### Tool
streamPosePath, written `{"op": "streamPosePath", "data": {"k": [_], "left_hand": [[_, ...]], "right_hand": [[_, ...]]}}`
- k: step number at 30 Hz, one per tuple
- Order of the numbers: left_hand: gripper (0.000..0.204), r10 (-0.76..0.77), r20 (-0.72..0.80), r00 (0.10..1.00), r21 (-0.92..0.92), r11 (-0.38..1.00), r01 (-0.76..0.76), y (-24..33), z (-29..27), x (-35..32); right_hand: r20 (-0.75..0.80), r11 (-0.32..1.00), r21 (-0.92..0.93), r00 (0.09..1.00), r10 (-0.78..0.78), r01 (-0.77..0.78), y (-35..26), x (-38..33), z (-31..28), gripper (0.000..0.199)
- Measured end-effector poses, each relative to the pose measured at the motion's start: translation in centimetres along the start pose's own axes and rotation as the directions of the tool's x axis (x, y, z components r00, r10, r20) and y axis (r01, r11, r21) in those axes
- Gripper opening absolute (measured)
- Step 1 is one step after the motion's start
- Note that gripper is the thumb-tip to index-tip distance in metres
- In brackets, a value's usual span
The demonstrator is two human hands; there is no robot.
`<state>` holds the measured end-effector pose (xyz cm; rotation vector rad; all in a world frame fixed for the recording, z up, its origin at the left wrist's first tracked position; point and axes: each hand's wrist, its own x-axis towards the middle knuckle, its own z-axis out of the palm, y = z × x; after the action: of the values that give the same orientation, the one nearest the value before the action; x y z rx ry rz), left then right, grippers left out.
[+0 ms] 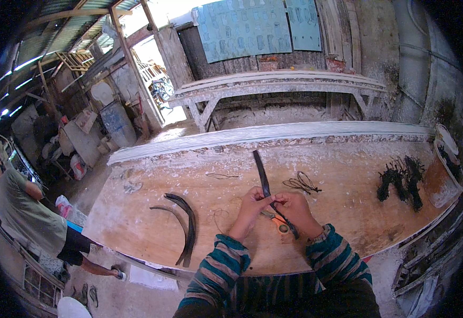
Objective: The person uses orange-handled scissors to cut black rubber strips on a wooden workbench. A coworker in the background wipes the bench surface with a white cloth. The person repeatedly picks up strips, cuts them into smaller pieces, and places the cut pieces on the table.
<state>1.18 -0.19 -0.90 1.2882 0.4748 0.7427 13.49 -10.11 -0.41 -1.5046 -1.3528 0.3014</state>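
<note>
My left hand (255,208) and my right hand (296,209) meet over the wooden table, both pinching one long black strip (262,172). The strip looks flat and flexible, perhaps rubber. Its wide end points away from me, and its other end hangs below my right hand. Under it lie scissors with orange handles (283,228), partly hidden by the strip and my hands. A loop of thin black cord (303,183) rests just beyond my right hand. Left of my hands are curved black strips (190,230), and a thin loose strand (220,216) lies near my left wrist.
Black tangled cord bundles (401,181) lie at the table's right, beside a brownish bucket (439,183). A whitish ledge (263,137) runs along the table's far edge, with a long bench (284,85) behind. At left stand a person (30,209) and a blue barrel (118,123).
</note>
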Motion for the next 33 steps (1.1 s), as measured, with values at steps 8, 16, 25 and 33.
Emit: {"op": "streamPosePath", "data": {"k": [8, 16, 25, 33], "left_hand": [[0.018, 0.024, 0.039, 0.999, -0.030, 0.999, -0.022, 0.9, 0.3, -0.4], [0.008, -0.107, 0.097, 0.990, -0.223, 0.967, 0.126, 0.2, -0.6, 0.2], [0.006, -0.174, 0.069, 0.982, -0.279, 0.942, 0.187, 0.2, -0.4, 0.0], [0.008, -0.153, 0.050, 0.987, -0.281, 0.946, 0.161, 0.1, -0.4, 0.0]], "right_hand": [[0.103, 0.879, 0.392, 0.962, 0.253, -0.273, 0.0, 0.1, -0.1, 0.016], [0.216, 0.662, 0.674, 0.944, 0.249, -0.329, -1.2, 0.3, -0.8, 0.019], [0.239, 0.627, 0.702, 0.941, 0.239, -0.338, -1.6, 0.4, -0.9, 0.017], [0.206, 0.678, 0.673, 0.956, 0.210, -0.294, -0.5, 0.5, -0.5, 0.018]]}}
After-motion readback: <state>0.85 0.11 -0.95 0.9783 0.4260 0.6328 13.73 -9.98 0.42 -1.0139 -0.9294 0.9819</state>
